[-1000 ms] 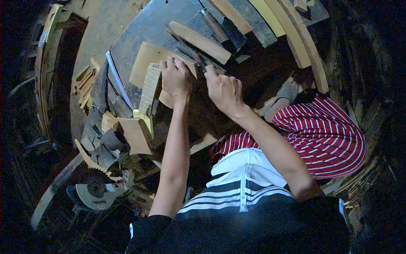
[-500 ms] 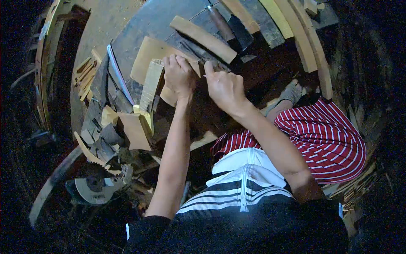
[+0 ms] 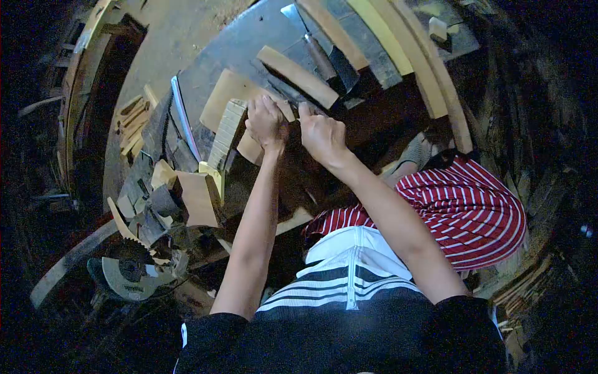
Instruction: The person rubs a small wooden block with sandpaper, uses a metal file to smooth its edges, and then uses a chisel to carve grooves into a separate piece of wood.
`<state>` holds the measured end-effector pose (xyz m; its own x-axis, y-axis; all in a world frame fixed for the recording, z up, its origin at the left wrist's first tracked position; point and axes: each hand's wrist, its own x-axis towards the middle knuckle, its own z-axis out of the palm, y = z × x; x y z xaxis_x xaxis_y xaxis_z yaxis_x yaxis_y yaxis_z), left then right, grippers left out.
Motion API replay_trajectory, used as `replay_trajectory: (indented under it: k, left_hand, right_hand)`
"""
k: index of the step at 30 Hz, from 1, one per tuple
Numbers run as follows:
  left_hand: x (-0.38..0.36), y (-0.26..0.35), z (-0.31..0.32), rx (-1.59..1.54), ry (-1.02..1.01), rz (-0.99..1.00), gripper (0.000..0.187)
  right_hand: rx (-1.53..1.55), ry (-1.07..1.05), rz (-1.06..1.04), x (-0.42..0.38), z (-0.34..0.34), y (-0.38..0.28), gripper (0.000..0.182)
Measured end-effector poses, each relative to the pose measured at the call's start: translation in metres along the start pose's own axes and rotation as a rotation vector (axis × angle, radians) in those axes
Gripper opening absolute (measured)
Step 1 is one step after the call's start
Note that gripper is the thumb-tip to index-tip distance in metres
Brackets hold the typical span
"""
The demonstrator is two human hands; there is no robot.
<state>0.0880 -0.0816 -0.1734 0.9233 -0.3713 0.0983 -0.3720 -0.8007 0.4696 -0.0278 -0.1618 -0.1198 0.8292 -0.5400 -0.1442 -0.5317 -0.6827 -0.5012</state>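
My left hand [image 3: 266,124] is closed over the edge of a flat wooden board [image 3: 225,93], its fingers bent on top. Beside that hand lies a pale ruled strip [image 3: 228,132] with a yellow block [image 3: 215,177] at its near end, looking like a try square. A curved part of the wood [image 3: 250,148] shows below the left wrist. My right hand [image 3: 324,134] is just to the right, fingers curled and the index finger reaching toward the board's right end. Whatever it grips is hidden.
A handled tool [image 3: 319,56], a loose wooden block [image 3: 299,75] and long curved strips [image 3: 430,75] lie beyond the hands. At left are a handsaw [image 3: 182,118], wood offcuts [image 3: 134,121] and a power saw [image 3: 134,277] with a toothed blade. A foot [image 3: 414,153] shows at right.
The view has shifted, so the bench and tools sit lower in the picture. Both hands remain at the board, close together; the right hand appears slightly further left.
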Motion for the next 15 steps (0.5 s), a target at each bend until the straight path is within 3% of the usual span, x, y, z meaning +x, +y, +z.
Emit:
replay_trajectory:
  k: [2, 3, 5, 6, 7, 9, 11, 13, 15]
  left_hand:
    - [0.0, -0.009, -0.001, 0.205, 0.073, 0.454, 0.022]
    - [0.001, -0.004, -0.006, 0.196, 0.099, 0.466, 0.022]
    - [-0.01, 0.002, -0.019, -0.174, 0.123, 0.549, 0.041]
    - [-0.017, 0.011, -0.036, -0.116, 0.046, 0.681, 0.046]
    - [-0.019, 0.012, -0.039, -0.114, 0.058, 0.68, 0.046]
    - [-0.023, 0.005, -0.043, 0.002, -0.134, 0.542, 0.047]
    - [-0.023, 0.006, -0.055, -0.043, -0.124, 0.479, 0.045]
    - [-0.03, 0.016, -0.074, -0.917, -0.364, 0.102, 0.051]
    - [-0.048, 0.044, -0.12, -0.923, -0.357, 0.137, 0.06]
  right_hand:
    - [0.111, -0.048, 0.001, 0.003, -0.002, 0.003, 0.017]
    - [0.104, -0.022, -0.01, 0.005, -0.002, 0.005, 0.017]
    - [0.205, -0.112, 0.047, 0.005, -0.002, 0.007, 0.016]
    - [0.246, -0.156, 0.049, 0.006, -0.004, 0.01, 0.019]
    - [0.243, -0.153, 0.038, 0.008, -0.004, 0.014, 0.019]
    - [0.452, -0.204, 0.021, 0.011, 0.005, 0.024, 0.025]
    - [0.452, -0.017, 0.071, 0.001, -0.002, 0.025, 0.027]
    - [0.493, -0.013, 0.099, -0.001, -0.009, 0.035, 0.028]
    - [0.42, 0.03, 0.11, -0.01, -0.02, 0.035, 0.029]
